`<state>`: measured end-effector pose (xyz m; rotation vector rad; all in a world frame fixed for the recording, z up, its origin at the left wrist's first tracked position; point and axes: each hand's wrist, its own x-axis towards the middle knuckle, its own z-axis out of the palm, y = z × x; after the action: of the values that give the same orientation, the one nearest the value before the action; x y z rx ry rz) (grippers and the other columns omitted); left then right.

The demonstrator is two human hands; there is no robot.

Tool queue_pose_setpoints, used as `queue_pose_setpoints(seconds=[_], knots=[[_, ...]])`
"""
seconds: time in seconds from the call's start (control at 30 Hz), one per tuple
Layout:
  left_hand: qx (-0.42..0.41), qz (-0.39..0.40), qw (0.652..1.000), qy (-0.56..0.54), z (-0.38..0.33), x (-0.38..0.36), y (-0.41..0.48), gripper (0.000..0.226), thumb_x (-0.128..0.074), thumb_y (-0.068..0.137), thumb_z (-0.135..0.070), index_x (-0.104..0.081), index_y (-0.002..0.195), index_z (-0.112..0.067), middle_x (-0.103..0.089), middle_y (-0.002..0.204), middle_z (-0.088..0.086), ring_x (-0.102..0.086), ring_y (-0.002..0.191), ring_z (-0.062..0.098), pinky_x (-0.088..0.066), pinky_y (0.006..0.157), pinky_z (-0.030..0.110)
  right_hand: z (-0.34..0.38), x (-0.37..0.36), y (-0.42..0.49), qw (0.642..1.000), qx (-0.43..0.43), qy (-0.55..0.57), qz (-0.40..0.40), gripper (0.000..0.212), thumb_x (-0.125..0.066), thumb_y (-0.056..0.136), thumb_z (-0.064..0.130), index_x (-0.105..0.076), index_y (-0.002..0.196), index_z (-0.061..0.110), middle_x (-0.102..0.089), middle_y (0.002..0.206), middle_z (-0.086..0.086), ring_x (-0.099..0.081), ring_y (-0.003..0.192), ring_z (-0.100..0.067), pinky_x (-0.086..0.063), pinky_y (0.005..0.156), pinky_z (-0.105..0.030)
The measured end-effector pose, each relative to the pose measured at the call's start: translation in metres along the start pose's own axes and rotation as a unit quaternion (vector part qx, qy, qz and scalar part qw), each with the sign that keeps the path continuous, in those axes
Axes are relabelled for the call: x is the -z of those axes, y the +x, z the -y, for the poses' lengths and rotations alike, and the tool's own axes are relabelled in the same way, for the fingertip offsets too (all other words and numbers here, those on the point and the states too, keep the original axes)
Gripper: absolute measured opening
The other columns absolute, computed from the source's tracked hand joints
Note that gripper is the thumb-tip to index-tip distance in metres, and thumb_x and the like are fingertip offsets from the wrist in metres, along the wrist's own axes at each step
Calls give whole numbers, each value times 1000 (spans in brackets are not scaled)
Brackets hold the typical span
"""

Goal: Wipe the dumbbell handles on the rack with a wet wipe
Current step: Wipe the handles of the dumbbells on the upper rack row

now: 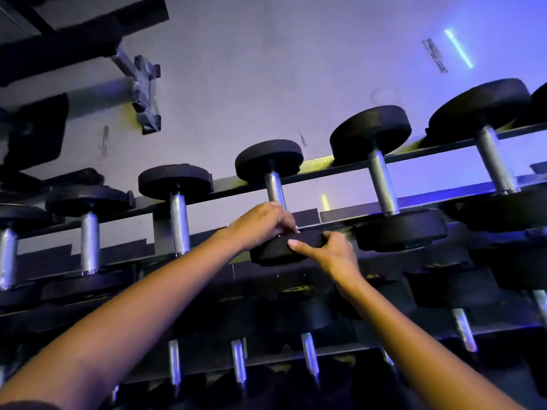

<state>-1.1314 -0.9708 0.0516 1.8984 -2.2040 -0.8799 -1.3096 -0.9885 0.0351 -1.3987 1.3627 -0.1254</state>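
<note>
Hands: left hand (260, 221) has its fingers curled round the lower end of the handle; right hand (330, 253) grips the near head, thumb across its face and fingers over the rim. Neither is free.
Wet wipe: I cannot pick it out. A pale sliver shows at the left fingertips, but it could be wipe or nail.
Lower tier (309, 356): more dumbbells sit below my arms, dark and blurred.
Near head (275, 251): black, matt and rubbery-looking, so the right hand should get good friction there.
Handle (274, 189): bare knurled steel, rigid. I judge it grippy when dry and slicker once wet, so it is best taken mid-shaft with the wipe wrapped round.
Dumbbell (269, 159): it lies in the middle of the top row, far head toward the wall. I judge it heavy for its size and not fragile, but liable to roll, so steadying the head makes sense.
Rack (225, 187): dark metal rails carry the heads.
Neighbours (383, 184): similar dumbbells lie on both sides, growing larger to the right.
Writing: I can read none. Faint yellowish marks on the lower heads are illegible.
Wall (266, 69): pale and scuffed, lit blue at the right.
</note>
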Motion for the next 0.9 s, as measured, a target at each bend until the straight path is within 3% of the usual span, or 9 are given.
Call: queue_pose_setpoints(seconds=[0.13,0.27,0.4,0.47,0.57,0.67,0.77,0.9], knots=[[39,104,986,120,-22,8,33,22,-56,83,-10,-70,99,-14,-62,98,11,-58,94,27,-43,74,28,2,1,-5,1000,3,6,-13,51,-79,63,50,-69,94,11,-71,88,-4,-66,85,-20,-53,77,-35],[46,182,971,150,-31,10,53,16,-55,83,-11,-68,93,-12,-65,94,14,-59,92,31,-43,71,29,3,0,-5,1000,-9,3,-19,53,-79,62,52,-69,95,12,-72,88,-3,-66,87,-20,-52,77,-34],[-20,148,982,112,-9,12,29,17,-54,90,-16,-69,99,-16,-58,97,6,-52,98,21,-45,82,31,4,2,-7,1000,-8,3,-21,52,-79,62,52,-69,94,12,-72,87,-2,-67,85,-19,-51,74,-31],[-20,105,993,56,-1,12,9,19,-54,92,-20,-69,105,-19,-51,102,1,-47,98,15,-40,85,29,4,2,-7,1000,-10,2,-24,54,-79,62,54,-69,96,13,-72,88,-3,-66,86,-19,-51,74,-31],[73,30,992,-102,3,6,-14,16,-61,89,-19,-72,99,-22,-55,97,-5,-55,91,11,-44,83,26,2,1,-7,1000,-10,6,-25,55,-78,62,55,-69,98,14,-71,91,-3,-65,88,-20,-49,74,-30],[216,-47,944,-246,5,-8,-26,7,-69,80,-28,-73,74,-31,-67,82,-11,-60,82,9,-47,78,31,1,1,-6,1000,-11,10,-24,57,-78,61,56,-68,97,13,-71,92,-2,-65,90,-20,-51,76,-32],[324,-70,887,-321,4,-17,-28,29,-75,69,-49,-71,68,-20,-70,76,-3,-63,82,14,-48,73,32,1,1,-6,1000,-15,13,-21,57,-78,60,56,-68,95,12,-71,90,-2,-66,88,-20,-52,77,-32],[356,-53,845,-397,3,-18,-18,12,-73,78,-16,-63,76,-10,-67,80,5,-60,71,13,-44,68,25,0,-2,-7,999,-17,33,-27,59,-79,56,57,-69,93,13,-72,88,-1,-67,89,-20,-54,81,-37]])
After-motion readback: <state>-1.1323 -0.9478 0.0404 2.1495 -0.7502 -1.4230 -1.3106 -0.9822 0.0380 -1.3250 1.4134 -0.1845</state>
